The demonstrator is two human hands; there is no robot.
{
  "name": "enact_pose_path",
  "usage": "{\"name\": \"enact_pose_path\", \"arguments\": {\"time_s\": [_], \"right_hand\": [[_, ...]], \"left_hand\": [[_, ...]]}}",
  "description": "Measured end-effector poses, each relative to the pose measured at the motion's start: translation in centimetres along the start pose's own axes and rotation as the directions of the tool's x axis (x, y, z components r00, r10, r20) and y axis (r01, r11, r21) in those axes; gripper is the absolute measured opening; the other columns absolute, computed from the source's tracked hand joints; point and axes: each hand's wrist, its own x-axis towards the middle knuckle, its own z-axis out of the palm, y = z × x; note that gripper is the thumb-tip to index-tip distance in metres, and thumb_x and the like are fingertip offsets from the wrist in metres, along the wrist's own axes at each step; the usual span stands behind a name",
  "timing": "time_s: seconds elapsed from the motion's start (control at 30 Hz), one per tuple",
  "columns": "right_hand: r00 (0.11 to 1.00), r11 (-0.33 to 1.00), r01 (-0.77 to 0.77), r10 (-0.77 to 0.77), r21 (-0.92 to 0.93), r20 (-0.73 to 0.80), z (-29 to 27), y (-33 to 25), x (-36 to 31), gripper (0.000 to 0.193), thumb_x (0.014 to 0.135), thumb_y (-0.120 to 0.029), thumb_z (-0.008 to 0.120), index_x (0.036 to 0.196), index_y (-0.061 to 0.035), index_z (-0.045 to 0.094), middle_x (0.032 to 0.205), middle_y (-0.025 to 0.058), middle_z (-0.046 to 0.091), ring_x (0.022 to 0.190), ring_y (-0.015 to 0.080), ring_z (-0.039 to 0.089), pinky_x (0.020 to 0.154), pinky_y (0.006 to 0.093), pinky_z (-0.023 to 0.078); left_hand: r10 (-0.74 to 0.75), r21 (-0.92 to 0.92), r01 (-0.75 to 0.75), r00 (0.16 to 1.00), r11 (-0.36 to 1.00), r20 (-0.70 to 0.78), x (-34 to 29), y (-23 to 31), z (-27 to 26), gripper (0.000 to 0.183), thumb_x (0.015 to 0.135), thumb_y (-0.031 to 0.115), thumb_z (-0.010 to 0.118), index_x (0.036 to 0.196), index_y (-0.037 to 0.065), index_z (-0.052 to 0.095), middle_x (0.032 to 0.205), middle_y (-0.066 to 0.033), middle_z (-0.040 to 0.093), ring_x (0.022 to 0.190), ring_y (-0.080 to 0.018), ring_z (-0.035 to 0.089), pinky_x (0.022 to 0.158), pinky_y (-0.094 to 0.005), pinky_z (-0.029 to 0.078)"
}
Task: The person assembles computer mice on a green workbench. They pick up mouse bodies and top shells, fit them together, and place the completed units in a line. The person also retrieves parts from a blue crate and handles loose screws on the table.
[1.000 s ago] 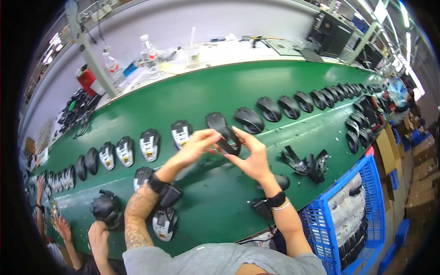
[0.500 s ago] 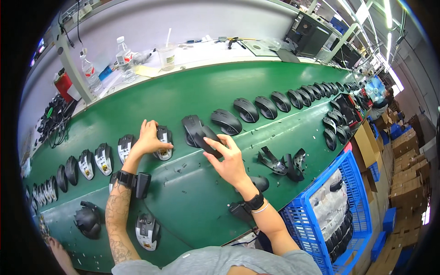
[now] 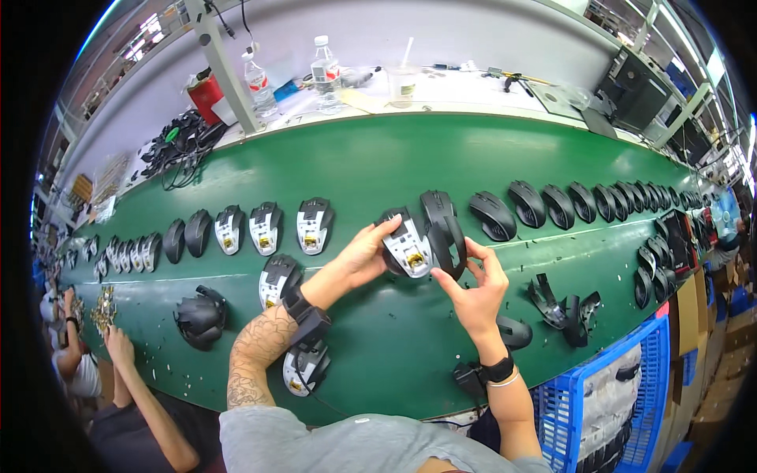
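My left hand (image 3: 361, 256) grips an opened computer mouse (image 3: 412, 252), its pale grey inside and a yellow part facing up, thumb on its black front end. Close beside it, my right hand (image 3: 478, 290) holds a curved black mouse shell (image 3: 453, 251) on edge, its fingers partly hidden behind the shell. The right thumb reaches toward the lower end of the opened mouse; I cannot tell if it touches. Just behind the shell, a black mouse (image 3: 436, 205) lies on the green bench (image 3: 378, 158). More opened mice, such as one grey-and-black mouse (image 3: 315, 226), lie left of my hands.
A row of black mice (image 3: 527, 203) runs off right. Loose black shell pieces (image 3: 582, 317) lie near a blue crate (image 3: 661, 378). A black stack of shells (image 3: 200, 317) sits at left, near another person's hand (image 3: 120, 347). Bottles (image 3: 326, 75) stand on the back shelf.
The view has swung left, so the scene shifts right. My left hand has lifted the opened mouse off the bench and brought it beside the shell, which my right hand now holds more upright.
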Motion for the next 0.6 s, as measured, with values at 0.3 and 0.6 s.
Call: {"name": "enact_pose_path", "arguments": {"time_s": [0.3, 0.6], "right_hand": [[0.998, 0.981, 0.044, -0.036, -0.188, 0.049, 1.5, -0.2, -1.0, 0.057, 0.061, -0.02, 0.084, 0.108, 0.0025, 0.061, 0.097, 0.0126, 0.059, 0.088, 0.0217, 0.06, 0.076, 0.0311, 0.05], [0.995, 0.971, -0.014, 0.037, -0.237, 0.091, 1.5, -0.3, -1.4, 0.059, 0.058, -0.017, 0.083, 0.11, -0.0003, 0.062, 0.11, 0.0135, 0.056, 0.098, 0.0274, 0.057, 0.082, 0.0361, 0.048]], "left_hand": [[0.185, 0.138, -0.203, 0.974, 0.969, 0.133, -1.3, -3.5, 1.9, 0.046, 0.097, 0.041, 0.032, 0.125, 0.005, 0.041, 0.122, -0.0099, 0.051, 0.115, -0.0201, 0.048, 0.097, -0.0388, 0.038], [0.28, 0.249, -0.281, 0.959, 0.927, 0.041, -1.6, -3.9, 3.2, 0.034, 0.088, 0.02, 0.06, 0.111, 0.008, 0.038, 0.102, -0.0055, 0.055, 0.099, -0.0116, 0.054, 0.08, -0.0287, 0.046]]}}
